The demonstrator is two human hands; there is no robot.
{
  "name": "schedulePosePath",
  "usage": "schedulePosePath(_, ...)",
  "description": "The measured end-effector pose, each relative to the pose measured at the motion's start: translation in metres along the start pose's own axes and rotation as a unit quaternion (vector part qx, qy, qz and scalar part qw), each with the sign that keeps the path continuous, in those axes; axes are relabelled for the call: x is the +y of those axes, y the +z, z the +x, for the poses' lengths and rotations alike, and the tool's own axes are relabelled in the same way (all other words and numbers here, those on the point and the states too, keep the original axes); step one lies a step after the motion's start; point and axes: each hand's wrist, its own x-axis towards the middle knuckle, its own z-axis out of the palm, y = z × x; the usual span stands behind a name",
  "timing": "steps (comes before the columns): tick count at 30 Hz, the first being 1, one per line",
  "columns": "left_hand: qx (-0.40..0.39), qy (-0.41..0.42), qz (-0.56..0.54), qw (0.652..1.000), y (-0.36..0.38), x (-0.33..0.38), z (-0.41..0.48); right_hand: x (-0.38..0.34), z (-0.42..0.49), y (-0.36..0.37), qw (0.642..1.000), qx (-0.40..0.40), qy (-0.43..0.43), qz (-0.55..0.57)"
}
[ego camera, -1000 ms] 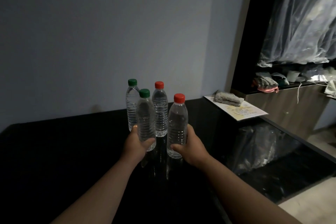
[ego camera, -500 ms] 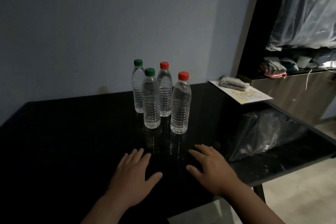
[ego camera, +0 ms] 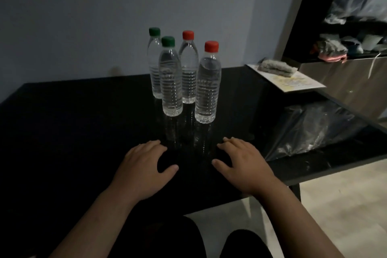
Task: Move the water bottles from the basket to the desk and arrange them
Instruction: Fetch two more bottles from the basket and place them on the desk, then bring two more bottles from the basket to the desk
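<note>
On the black desk (ego camera: 83,132) stand four water bottles (ego camera: 170,81).
Left hand (ego camera: 144,170) and right hand (ego camera: 245,165) lie flat, holding nothing.

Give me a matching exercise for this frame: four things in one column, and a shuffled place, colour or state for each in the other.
Things
1. rear-left clear plastic water bottle
2. front-right clear plastic water bottle
3. folded grey cloth
4. left hand

Matches
a. lies on a printed paper sheet
b. green cap
c. holds nothing
d. red cap

Pairs: 1-b; 2-d; 3-a; 4-c
</note>
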Motion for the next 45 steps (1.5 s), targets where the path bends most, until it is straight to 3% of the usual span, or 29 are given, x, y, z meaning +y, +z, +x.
schedulePosePath(6, -0.006, -0.005, 0.023, 1.0, 0.002, -0.001, 0.002, 0.006, -0.001, 0.007, 1.0, 0.012, -0.005, 0.016)
schedulePosePath(11, -0.074, -0.045, 0.044, 0.995, -0.011, 0.008, 0.004, 0.0, -0.002, -0.008, 0.999, -0.025, 0.01, 0.024)
schedulePosePath(14, -0.133, -0.082, 0.006, 0.988, -0.029, 0.014, 0.01, -0.002, 0.002, -0.023, 0.996, -0.078, 0.023, 0.032)
schedulePosePath(19, -0.249, -0.085, -0.048, 0.964, -0.076, 0.023, 0.041, 0.004, 0.024, -0.075, 0.962, -0.261, 0.035, 0.074)
schedulePosePath(22, -0.273, -0.066, -0.078, 0.957, -0.103, 0.036, 0.06, 0.013, 0.026, -0.112, 0.949, -0.3, 0.062, 0.075)
schedulePosePath(26, -0.272, -0.012, -0.06, 0.96, -0.122, 0.063, 0.078, 0.034, 0.01, -0.144, 0.955, -0.275, 0.1, 0.057)
schedulePosePath(35, -0.341, 0.13, -0.046, 0.93, -0.116, 0.154, 0.126, 0.091, -0.033, -0.189, 0.943, -0.217, 0.239, 0.081)
schedulePosePath(45, -0.387, 0.208, -0.015, 0.898, -0.074, 0.32, 0.19, 0.208, -0.097, -0.244, 0.924, -0.154, 0.333, 0.105)
